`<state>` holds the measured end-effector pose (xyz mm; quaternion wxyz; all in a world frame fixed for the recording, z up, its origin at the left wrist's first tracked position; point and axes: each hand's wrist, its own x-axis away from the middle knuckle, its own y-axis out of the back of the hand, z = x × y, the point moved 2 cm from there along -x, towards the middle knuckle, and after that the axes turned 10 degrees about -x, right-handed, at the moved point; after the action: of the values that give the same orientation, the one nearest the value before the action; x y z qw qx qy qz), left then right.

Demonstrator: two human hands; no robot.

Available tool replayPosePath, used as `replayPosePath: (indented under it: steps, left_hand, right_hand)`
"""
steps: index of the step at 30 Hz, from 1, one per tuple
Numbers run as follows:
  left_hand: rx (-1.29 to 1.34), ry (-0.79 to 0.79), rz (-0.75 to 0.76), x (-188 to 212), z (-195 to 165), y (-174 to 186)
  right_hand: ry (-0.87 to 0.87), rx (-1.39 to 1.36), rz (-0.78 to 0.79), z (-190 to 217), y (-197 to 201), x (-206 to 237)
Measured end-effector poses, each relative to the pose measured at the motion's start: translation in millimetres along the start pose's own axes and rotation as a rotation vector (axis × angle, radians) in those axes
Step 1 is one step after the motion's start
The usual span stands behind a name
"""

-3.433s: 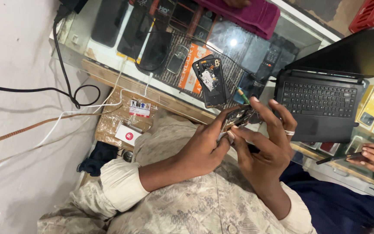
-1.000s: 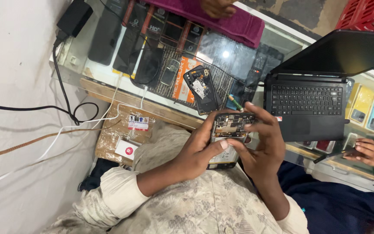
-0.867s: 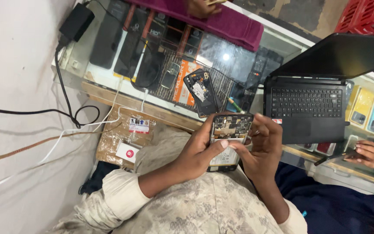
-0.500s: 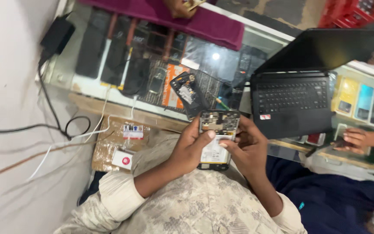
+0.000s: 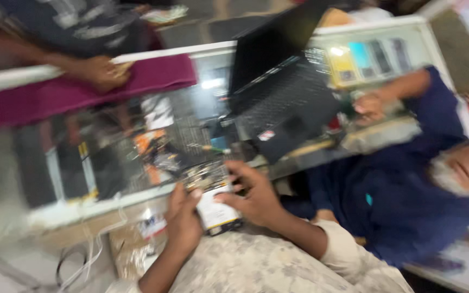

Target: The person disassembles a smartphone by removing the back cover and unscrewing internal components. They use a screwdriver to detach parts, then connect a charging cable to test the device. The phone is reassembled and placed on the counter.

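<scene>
Shifted since earlier: view swung right, laptop point(image 5: 283, 103) now above hands. Opened phone point(image 5: 215, 198): gripped between left hand point(image 5: 184, 222) and right hand point(image 5: 253, 195), over lap. Step: inspecting insides; next needs steady, fine fingertip work.

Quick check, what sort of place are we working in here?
Probably a phone repair counter: both hands hold an opened phone over a glass display counter with an open laptop on it.
</scene>
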<state>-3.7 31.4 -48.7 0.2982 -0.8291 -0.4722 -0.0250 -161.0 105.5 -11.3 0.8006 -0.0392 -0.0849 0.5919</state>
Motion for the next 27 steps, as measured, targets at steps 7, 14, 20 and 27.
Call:
replayPosePath:
  steps: [7,14,20,27]
  left_hand:
    - [0.078,0.148,0.092,-3,7,-7]
    - [-0.007,0.269,0.241,-5,22,-35]
    - [-0.064,0.338,0.342,12,20,-68]
    - [-0.247,0.083,0.333,47,29,-105]
  right_hand:
    - [0.058,0.126,-0.171,-9,4,25]
    - [-0.053,-0.043,-0.358,-15,17,59]
    - [-0.011,-0.185,-0.405,-5,40,90]
    - [0.083,-0.005,-0.316,21,71,120]
